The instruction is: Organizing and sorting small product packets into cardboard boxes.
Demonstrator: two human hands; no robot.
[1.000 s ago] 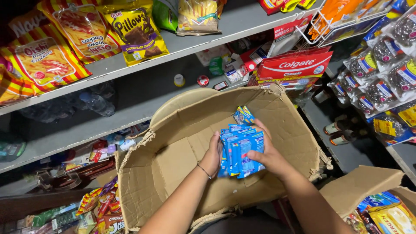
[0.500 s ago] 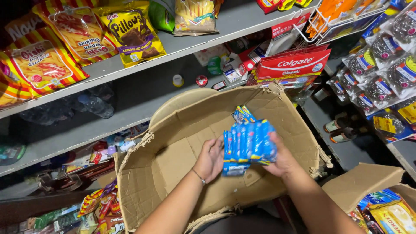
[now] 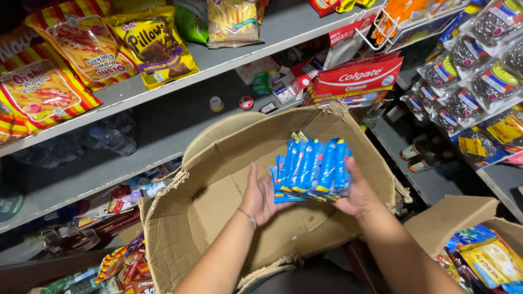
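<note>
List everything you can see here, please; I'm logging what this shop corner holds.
Blue packets: a fanned stack, count unclear, held over the open box.
Cardboard box: one, brown, torn rim, centre, looks empty inside.
Second cardboard box: one, brown, lower right, holding blue and yellow packs.
Snack bags: several, yellow and red-striped, on the top shelf at left.
Red carton: one, red and white, middle shelf behind the box.
Scouring pad packs: many, grey in clear wrap, hanging at right.
Plastic bottles: a few, clear, middle shelf at left.
Left hand: open palm against the stack's lower left.
Right hand: gripping the stack from the right.
</note>
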